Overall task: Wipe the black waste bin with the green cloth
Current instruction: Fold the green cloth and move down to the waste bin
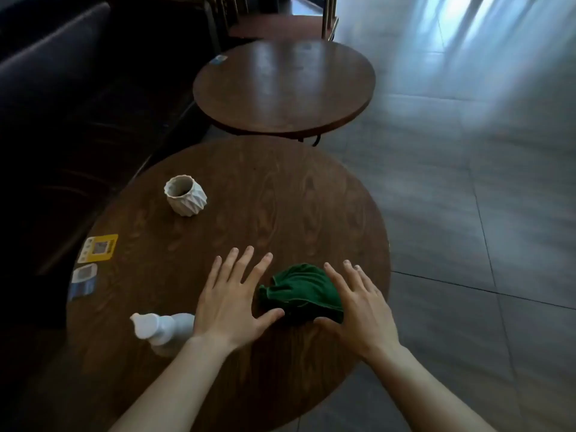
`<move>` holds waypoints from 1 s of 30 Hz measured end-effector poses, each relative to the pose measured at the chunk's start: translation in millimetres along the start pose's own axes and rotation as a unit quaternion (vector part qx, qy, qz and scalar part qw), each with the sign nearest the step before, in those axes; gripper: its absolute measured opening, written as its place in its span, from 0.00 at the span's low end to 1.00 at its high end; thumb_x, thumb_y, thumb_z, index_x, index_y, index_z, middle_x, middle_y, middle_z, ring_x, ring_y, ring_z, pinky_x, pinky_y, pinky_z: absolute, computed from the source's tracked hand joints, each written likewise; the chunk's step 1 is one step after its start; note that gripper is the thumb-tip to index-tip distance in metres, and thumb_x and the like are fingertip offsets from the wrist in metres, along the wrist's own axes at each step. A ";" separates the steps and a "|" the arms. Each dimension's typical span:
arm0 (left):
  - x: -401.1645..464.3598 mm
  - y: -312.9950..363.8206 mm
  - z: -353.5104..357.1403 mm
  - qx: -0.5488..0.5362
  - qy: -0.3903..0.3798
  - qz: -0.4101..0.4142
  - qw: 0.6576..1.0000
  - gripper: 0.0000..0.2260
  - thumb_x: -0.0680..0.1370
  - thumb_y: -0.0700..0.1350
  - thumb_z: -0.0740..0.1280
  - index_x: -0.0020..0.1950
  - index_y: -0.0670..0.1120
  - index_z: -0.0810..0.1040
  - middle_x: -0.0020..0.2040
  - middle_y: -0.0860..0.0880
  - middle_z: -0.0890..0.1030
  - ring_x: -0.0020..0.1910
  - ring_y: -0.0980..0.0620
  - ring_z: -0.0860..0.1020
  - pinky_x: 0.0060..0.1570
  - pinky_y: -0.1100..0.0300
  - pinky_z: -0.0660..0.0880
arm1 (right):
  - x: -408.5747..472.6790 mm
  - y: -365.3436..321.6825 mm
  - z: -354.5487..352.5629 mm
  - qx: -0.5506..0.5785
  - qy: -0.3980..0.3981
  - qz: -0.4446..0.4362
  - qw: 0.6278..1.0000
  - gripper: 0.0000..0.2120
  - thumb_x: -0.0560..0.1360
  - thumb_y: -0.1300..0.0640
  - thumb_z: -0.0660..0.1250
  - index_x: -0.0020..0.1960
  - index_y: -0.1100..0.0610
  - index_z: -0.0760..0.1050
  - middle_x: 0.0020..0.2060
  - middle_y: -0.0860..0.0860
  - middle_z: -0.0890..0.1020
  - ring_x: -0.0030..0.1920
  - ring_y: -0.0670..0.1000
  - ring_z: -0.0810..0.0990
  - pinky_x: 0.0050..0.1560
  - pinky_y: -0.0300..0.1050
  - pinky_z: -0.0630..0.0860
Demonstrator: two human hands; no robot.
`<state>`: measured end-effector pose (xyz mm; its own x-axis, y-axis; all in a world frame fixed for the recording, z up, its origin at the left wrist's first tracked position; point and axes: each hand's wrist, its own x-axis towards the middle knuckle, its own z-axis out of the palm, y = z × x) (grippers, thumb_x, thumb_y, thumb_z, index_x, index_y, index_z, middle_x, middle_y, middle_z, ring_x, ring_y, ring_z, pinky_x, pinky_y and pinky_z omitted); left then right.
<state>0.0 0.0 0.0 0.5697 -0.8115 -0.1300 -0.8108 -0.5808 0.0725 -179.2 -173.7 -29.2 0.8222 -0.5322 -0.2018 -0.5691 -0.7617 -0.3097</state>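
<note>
Head view: both hands' fingers (358,275) spread, flanking green cloth (300,293).

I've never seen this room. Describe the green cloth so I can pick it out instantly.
Find the nearer round wooden table, the one carrying a white ribbed cup. On its near right part, the green cloth lies crumpled between the spread left hand and right hand. It is the only green, soft thing there; the rest is white or card-like.
</note>
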 end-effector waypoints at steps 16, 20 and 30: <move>39.8 19.4 103.3 -0.069 -0.070 0.086 0.991 0.43 0.77 0.66 0.63 0.80 0.63 0.36 0.84 0.52 0.43 0.82 0.49 0.42 0.81 0.50 0.45 | 36.7 22.8 77.8 0.039 -0.020 -0.008 0.999 0.44 0.79 0.44 0.69 0.82 0.40 0.42 0.83 0.53 0.49 0.83 0.55 0.48 0.78 0.55 0.64; 40.2 24.7 112.3 -0.090 -0.087 0.085 0.988 0.39 0.80 0.58 0.65 0.80 0.64 0.39 0.84 0.52 0.47 0.82 0.49 0.45 0.80 0.50 0.48 | 34.6 21.0 86.0 0.023 -0.018 -0.019 0.999 0.39 0.81 0.51 0.67 0.83 0.42 0.47 0.83 0.54 0.53 0.82 0.57 0.50 0.77 0.54 0.63; 31.4 28.4 101.3 -0.115 -0.024 0.078 0.990 0.30 0.79 0.37 0.65 0.78 0.58 0.63 0.74 0.54 0.71 0.74 0.51 0.67 0.67 0.54 0.75 | 29.4 6.8 73.1 0.019 0.023 -0.018 0.999 0.21 0.80 0.61 0.66 0.71 0.49 0.73 0.64 0.50 0.77 0.62 0.52 0.76 0.51 0.48 0.81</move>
<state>-18.8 -35.4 -102.2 0.4278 -0.8920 -0.1461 -0.8333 -0.4519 0.3185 -158.1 -167.5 -105.2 0.8406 -0.5215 -0.1466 -0.5370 -0.7667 -0.3519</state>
